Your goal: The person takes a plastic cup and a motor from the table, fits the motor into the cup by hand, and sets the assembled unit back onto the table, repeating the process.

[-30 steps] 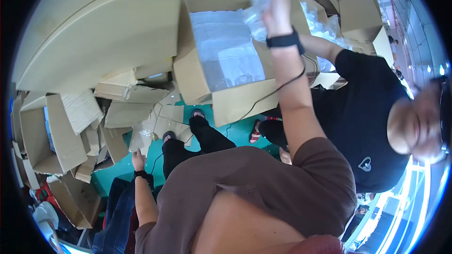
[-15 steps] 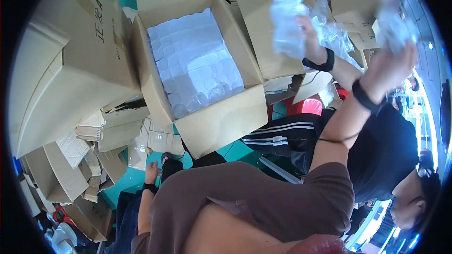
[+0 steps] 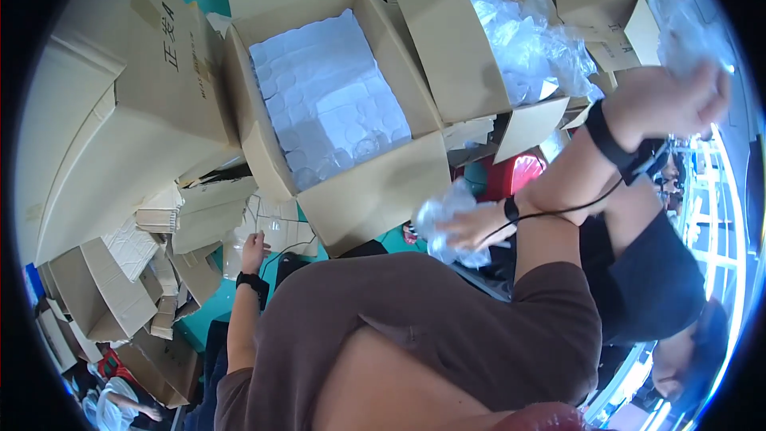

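My right hand (image 3: 688,102), raised at the far right, has its fingers curled at crumpled clear plastic film (image 3: 688,30); both are smeared by motion. Low on the left, my left hand (image 3: 255,254) hangs with fingers loosely apart and nothing visible in it, near flattened cardboard with clear tape. In front of me an open carton (image 3: 375,195) holds rows of round clear pieces under a pale sheet (image 3: 319,72). A co-worker's hand (image 3: 476,225) with a dark wristband grips a bunched clear plastic bag (image 3: 447,219) by my right upper arm.
Beyond the carton to the right, another open box (image 3: 447,40) is filled with clear plastic bags (image 3: 531,44). A large carton (image 3: 152,88) stands at left. Torn cardboard (image 3: 108,287) is piled below it. A red stool or bin (image 3: 523,175) and a person in black are on the right.
My right hand has shifted slightly right and down with the plastic. My left hand has risen a little. The co-worker's hand has swung from above the second box down towards my side.
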Demonstrator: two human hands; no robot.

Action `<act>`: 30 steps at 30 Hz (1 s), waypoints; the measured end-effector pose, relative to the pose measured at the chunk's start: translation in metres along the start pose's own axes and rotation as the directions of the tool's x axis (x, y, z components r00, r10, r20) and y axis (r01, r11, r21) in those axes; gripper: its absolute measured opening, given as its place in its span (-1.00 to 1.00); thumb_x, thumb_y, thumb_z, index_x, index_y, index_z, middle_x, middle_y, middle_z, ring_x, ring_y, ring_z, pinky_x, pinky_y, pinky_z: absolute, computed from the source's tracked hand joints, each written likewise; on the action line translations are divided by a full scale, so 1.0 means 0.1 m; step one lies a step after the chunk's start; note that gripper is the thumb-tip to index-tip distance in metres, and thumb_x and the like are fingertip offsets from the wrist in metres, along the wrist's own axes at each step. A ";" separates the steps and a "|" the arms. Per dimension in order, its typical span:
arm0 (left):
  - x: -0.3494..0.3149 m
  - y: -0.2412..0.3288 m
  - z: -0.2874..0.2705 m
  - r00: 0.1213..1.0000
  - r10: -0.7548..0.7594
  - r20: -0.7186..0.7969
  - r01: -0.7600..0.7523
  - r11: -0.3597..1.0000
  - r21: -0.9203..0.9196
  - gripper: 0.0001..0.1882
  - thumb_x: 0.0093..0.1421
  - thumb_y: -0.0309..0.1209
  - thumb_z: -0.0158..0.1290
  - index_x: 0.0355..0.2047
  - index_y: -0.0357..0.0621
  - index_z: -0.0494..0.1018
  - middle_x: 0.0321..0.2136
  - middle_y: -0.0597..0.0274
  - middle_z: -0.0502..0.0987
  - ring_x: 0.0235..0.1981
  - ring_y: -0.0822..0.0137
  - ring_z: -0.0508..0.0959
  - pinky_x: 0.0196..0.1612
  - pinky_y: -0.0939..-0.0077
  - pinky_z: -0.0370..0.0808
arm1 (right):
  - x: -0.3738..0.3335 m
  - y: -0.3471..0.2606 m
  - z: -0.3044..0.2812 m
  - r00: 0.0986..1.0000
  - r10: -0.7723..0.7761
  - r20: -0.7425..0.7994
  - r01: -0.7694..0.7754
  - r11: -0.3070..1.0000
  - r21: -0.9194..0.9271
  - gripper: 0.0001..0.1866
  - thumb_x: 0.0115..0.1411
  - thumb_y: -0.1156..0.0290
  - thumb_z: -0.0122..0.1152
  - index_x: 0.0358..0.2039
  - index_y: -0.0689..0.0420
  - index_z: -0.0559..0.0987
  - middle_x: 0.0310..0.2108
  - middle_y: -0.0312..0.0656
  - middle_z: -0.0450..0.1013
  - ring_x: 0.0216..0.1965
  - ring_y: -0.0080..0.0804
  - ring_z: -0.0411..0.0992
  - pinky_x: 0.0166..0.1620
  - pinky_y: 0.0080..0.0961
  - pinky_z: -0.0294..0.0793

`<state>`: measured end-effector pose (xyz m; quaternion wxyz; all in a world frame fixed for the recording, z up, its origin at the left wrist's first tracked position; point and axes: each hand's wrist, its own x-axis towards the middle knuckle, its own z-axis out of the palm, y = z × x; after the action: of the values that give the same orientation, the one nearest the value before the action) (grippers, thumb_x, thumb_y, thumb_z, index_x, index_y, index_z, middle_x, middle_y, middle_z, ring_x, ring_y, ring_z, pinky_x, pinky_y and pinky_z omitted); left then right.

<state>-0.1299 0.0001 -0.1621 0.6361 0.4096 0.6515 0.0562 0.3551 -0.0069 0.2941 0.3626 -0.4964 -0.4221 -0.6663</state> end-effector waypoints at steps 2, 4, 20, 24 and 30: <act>-0.05 -0.23 -0.07 0.998 -0.059 -0.026 0.060 0.998 0.027 -0.60 0.10 -0.12 -0.17 -0.32 -0.27 0.26 -0.66 0.16 0.40 -0.71 0.41 0.40 -0.67 0.60 0.30 | -0.43 0.18 0.41 0.973 0.229 0.008 -0.229 0.971 0.065 -0.88 -0.04 0.53 -0.06 -0.46 0.31 0.36 -0.47 -0.02 0.27 -0.42 -0.17 0.26 -0.37 -0.37 0.24; -0.07 -0.53 -0.18 1.000 -0.013 0.028 0.013 1.000 0.011 -0.60 0.10 -0.12 -0.18 -0.30 -0.27 0.27 -0.65 0.15 0.41 -0.69 0.40 0.42 -0.64 0.60 0.32 | -1.07 0.68 0.66 0.978 0.196 0.071 -0.185 0.973 -0.137 -0.86 -0.05 0.55 -0.09 -0.42 0.32 0.33 -0.47 0.03 0.17 -0.33 -0.03 0.19 -0.32 -0.26 0.19; -1.66 -0.63 -0.68 0.893 0.151 -0.425 -0.278 0.926 -0.255 -0.57 0.11 -0.08 -0.19 -0.27 -0.25 0.31 -0.57 0.26 0.39 -0.56 0.47 0.38 -0.45 0.54 0.37 | -0.52 -2.57 -0.26 0.382 -0.399 0.833 -0.883 0.109 0.457 -0.77 0.15 0.38 -0.13 -0.27 0.26 0.38 -0.44 -0.21 0.36 -0.43 -0.58 0.32 -0.35 -0.70 0.31; -2.70 -0.79 -1.02 0.716 0.336 -0.611 -0.652 0.633 -0.416 -0.57 0.15 -0.10 -0.24 -0.22 -0.25 0.27 -0.47 0.30 0.39 -0.44 0.51 0.39 -0.34 0.62 0.35 | 0.09 -3.98 -1.51 0.562 -0.744 0.362 -0.823 -0.457 0.338 -0.69 0.13 0.28 -0.11 -0.27 0.30 0.35 -0.50 -0.12 0.33 -0.48 -0.44 0.31 -0.43 -0.62 0.32; -5.38 -1.08 -1.19 -0.485 0.167 -0.858 -0.790 0.336 0.513 -0.18 -0.05 0.27 -0.33 0.01 -0.15 0.05 -0.23 -0.09 0.33 -0.31 0.19 0.42 -0.34 0.43 0.38 | 1.17 -5.42 -3.39 0.856 -0.447 -0.262 -0.516 -0.776 -0.364 -0.17 -0.06 0.07 0.12 0.06 0.26 -0.04 -0.55 0.08 0.33 -0.63 -0.28 0.31 -0.55 -0.54 0.35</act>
<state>-0.3621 -0.3428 0.2174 -0.0913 0.3461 0.4983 0.7897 -0.2825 -0.1211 0.2464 -0.2259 -0.3106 0.6675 -0.6380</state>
